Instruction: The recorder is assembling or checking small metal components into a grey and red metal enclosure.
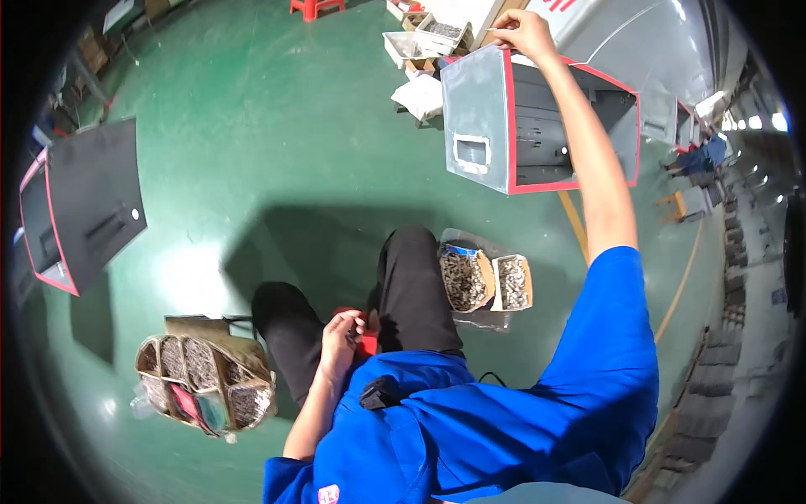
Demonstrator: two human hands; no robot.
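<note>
My right hand [522,32] is stretched far forward to the top edge of a grey metal cabinet with red trim [491,109]. Its fingers are pinched on a small thin part that I cannot identify. My left hand [340,336] rests low between my knees, fingers curled, against the red seat [367,343] I sit on. Whether this hand holds anything is hidden. My black trousers and blue shirt fill the lower middle of the view.
Two small cartons of metal fasteners [485,281] lie on the green floor by my right knee. A divided cardboard box of fasteners [206,382] sits by my left. A second dark cabinet [84,210] stands left. More cartons [420,42] and a red stool [312,7] lie beyond.
</note>
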